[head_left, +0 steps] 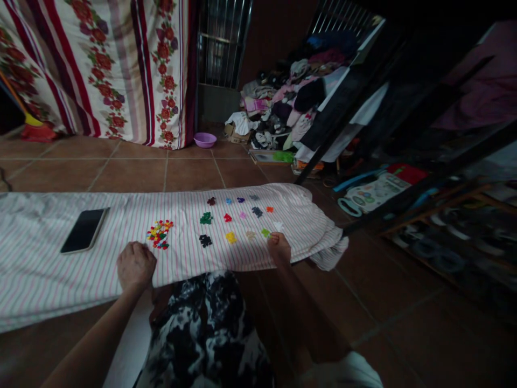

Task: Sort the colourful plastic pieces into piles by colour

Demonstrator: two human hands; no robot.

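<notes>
- Head view, far left: phone, lying flat on the striped cloth that covers the table.
- Left hand: resting on the cloth, fingers bent inward, just beside the mixed heap; whether it is closed on anything cannot be told, its underside being hidden.
- Mixed heap: small red, yellow, green, white and blue pieces lying together; judged from the layout, the portion left to be separated.
- First column of groups: maroon group at the far side, green group in the middle, black group nearest the person.
- Second column: light blue group, red group, yellow group.
- Third column: dark blue group, pink group, beige group.
- Farther right: grey group, dark grey group, lime group, orange group, white group. The single-colour groups, standing apart, appear to be the completed portion.
- Right hand: fingertips at the lime group, drawn close together as if pinching; whether a piece is gripped cannot be told.
</notes>
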